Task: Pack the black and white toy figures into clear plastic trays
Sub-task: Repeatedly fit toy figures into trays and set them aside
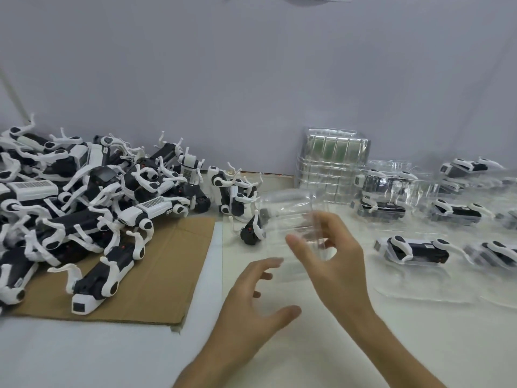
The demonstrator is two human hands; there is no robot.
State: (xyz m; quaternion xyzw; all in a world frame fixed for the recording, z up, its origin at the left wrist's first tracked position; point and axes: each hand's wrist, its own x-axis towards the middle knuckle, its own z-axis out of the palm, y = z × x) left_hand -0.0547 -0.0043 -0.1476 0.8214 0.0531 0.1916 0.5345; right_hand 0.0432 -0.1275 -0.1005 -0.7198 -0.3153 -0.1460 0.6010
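Observation:
A big heap of black and white toy figures [84,197] lies at the left, partly on a brown cardboard sheet [156,278]. My right hand [333,259] holds an empty clear plastic tray [291,211] tilted above the table at the middle. My left hand [251,301] hovers just below it, fingers spread, holding nothing. One small figure [251,229] lies on the table right behind the tray. Several figures sit packed in clear trays [414,252] at the right.
A stack of empty clear trays [333,166] stands against the grey wall at the back. More packed trays [458,214] fill the right side of the white table. A few standing figures [235,194] are between the heap and the stack.

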